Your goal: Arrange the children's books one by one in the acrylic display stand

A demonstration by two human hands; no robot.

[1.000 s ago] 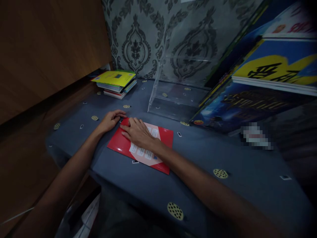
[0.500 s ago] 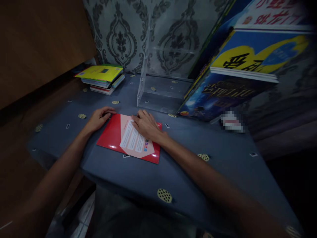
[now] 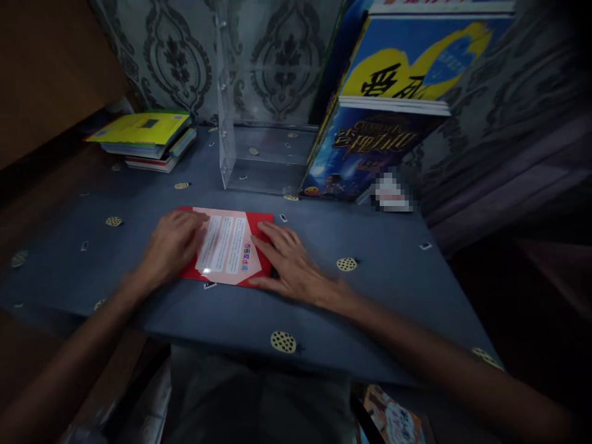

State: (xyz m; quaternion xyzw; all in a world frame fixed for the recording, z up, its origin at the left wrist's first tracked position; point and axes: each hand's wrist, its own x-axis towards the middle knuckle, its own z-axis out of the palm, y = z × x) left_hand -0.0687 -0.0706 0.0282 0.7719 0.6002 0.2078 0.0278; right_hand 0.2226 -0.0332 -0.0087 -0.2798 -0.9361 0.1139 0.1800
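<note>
A thin red book [image 3: 259,220] with a pale pink panel and white text blocks lies flat on the table. My left hand [image 3: 173,240] rests over its left side, fingers slightly bent and reaching onto the cover. At the right edge is my right hand [image 3: 296,265], open, its fingers spread on the cover and its thumb at the near right corner. Both hands touch the book without lifting it. Part of each side of the cover is hidden under them.
A clear acrylic rack [image 3: 226,142] stands at the back. Beside it, books with blue covers [image 3: 370,154] stand in tiers. A stack topped by a yellow book [image 3: 143,127] lies at back left. A blurred white object [image 3: 392,192] sits right, on the patterned tablecloth [image 3: 370,308].
The book has turned a little and now lies straighter. My left hand has come onto its left side; my right hand has moved from its far edge to its right edge. The view has shifted right.
</note>
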